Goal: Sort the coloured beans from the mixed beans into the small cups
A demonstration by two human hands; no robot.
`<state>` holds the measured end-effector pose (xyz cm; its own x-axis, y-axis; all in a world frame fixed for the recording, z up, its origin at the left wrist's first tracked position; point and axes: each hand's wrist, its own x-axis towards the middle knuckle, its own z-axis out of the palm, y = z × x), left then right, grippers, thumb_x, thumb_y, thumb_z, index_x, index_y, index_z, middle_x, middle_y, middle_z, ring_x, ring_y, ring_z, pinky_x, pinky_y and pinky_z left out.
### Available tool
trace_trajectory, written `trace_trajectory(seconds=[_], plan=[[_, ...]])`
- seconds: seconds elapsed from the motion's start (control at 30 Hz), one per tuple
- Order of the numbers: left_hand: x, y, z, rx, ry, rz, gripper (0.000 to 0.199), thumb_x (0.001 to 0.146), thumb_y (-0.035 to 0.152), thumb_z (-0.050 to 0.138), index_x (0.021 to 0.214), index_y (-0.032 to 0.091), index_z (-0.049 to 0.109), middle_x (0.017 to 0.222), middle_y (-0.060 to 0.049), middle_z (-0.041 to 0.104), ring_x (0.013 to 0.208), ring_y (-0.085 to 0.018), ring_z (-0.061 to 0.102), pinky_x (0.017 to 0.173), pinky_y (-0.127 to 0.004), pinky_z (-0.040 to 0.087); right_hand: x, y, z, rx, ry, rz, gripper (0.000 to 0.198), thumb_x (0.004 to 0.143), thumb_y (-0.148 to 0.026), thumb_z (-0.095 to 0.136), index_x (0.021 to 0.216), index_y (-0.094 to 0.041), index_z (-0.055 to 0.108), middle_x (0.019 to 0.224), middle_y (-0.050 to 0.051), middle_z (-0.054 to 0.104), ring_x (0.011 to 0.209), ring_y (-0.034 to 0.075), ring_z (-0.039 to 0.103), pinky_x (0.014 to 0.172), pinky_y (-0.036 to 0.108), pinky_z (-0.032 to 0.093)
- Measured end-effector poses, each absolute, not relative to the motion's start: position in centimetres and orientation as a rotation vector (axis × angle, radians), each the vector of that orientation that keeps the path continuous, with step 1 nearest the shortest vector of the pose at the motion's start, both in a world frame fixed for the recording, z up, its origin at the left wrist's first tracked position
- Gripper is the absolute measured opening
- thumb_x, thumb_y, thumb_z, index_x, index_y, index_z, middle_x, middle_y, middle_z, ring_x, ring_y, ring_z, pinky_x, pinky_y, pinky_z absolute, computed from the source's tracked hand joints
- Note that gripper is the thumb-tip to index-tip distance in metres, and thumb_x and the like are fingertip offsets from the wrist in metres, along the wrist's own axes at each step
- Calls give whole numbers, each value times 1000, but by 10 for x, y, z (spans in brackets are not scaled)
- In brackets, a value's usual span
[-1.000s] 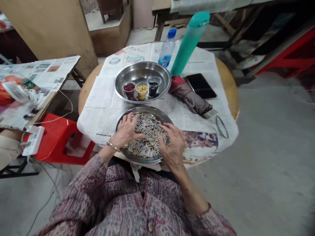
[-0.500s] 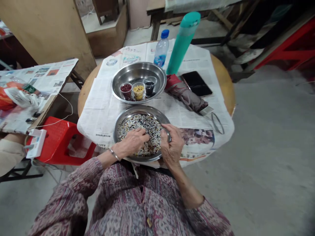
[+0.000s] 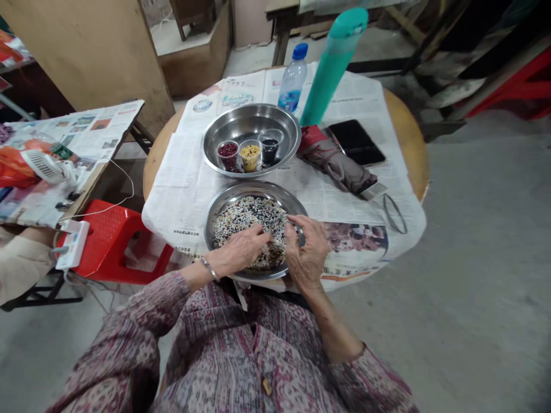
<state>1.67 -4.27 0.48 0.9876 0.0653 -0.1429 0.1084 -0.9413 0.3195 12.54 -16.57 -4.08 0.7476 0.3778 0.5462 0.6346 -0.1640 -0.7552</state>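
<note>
A steel basin in front of me holds a mix of grains, white, black, yellow and dark red. My left hand, with a bracelet at the wrist, reaches over the basin's near left side. Its fingers are closed and bent down at the grains; what they pinch is hidden. Over the right rim comes my right hand, thumb and forefinger tips drawn close together inside the basin. Anything between them is too small to make out. Behind, a second steel basin holds clear cups of red beans, yellow grains and black grains.
Newspaper covers the round table. A water bottle, a teal bottle, a folded umbrella and a phone stand or lie at the back right. Left are a red stool, a power strip and a small fan.
The whole view has shifted slightly, so things appear a little further right. Both hands stay at the near basin, with only small finger movements among the grains.
</note>
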Motion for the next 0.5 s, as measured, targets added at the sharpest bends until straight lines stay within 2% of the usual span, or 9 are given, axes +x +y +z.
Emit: trace_trajectory(seconds=[0.13,0.23,0.37,0.43,0.5], plan=[[50,-34,1,2943,185,-49,26,100,10,37,111,16,60,110,-9,59,105,-23,56,87,-35,51,126,-165,-42,-1761,-817,-304,21,95,-29,53,103,-20,70,102,10,72,99,24,64,93,45,49],[54,-24,5,3012,440,87,23,99,25,51,119,18,59,123,-13,56,117,-29,50,94,-43,48,126,-165,-42,-1755,-814,-302,21,95,-28,52,103,-20,70,102,9,72,99,24,64,93,45,49],[35,-18,8,2973,673,21,67,82,57,73,131,17,52,135,-19,47,121,-39,46,95,-54,47,126,-167,-43,-1715,-794,-296,19,94,-27,54,103,-21,69,102,9,71,100,24,64,94,45,49],[21,-22,8,2937,579,-55,75,75,58,79,132,19,51,133,-18,47,120,-40,46,94,-54,48,126,-168,-45,-1691,-795,-297,18,93,-27,55,104,-21,69,102,8,71,101,23,64,94,45,49],[11,-29,5,2877,406,-101,70,76,52,81,131,20,51,129,-15,47,118,-35,48,95,-50,50,125,-168,-46,-1673,-799,-296,18,92,-27,57,103,-21,70,102,8,71,101,23,63,95,45,49]])
